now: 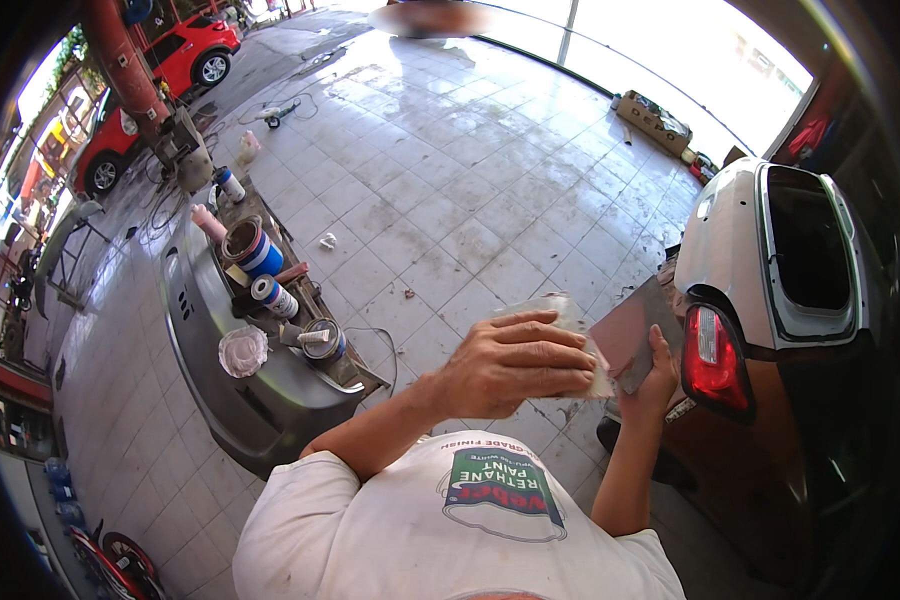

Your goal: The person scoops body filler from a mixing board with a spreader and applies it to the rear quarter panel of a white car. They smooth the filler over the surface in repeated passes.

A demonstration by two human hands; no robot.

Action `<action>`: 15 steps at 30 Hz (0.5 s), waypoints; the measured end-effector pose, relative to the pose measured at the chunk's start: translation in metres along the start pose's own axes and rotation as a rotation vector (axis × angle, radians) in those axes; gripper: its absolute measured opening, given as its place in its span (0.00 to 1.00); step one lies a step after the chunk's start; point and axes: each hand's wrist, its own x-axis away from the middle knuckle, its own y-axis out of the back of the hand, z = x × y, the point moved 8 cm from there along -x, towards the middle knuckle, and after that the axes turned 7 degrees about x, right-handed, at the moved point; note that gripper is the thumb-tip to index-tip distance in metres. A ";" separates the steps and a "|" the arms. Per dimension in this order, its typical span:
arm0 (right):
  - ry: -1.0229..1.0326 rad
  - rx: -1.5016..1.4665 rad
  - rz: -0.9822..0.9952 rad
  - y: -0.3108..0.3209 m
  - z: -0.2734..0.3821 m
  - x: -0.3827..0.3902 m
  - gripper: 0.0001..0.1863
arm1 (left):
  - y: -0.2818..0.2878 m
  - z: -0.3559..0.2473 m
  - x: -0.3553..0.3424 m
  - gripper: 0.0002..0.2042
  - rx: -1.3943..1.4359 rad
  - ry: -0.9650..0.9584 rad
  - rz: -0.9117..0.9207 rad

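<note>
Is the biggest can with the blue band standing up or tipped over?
Standing upright: the big can has its round rim facing up, with its blue-banded side below it.

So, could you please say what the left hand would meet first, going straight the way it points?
Probably the flat plate held by the right hand, though depth is hard to judge.

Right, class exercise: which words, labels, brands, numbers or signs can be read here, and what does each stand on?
I won't copy wording or brands; here is where print shows.
White shirt: several lines of legible lettering, upside down.
Cardboard box: legible dark lettering.
Large blue-banded can: label too small to read.
White-and-blue can beside it: too small to read.
Bright window: faint marks, too washed out.
</note>
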 end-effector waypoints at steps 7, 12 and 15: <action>-0.332 -0.535 0.228 -0.021 -0.062 0.045 0.25 | -0.035 0.070 0.042 0.20 -0.069 0.161 -0.049; 0.114 -0.114 0.000 -0.008 0.000 0.036 0.24 | -0.058 0.088 0.092 0.17 -0.140 0.231 0.380; 0.120 -0.037 -0.069 0.013 0.007 0.013 0.24 | -0.042 0.015 0.035 0.13 -0.047 0.021 0.276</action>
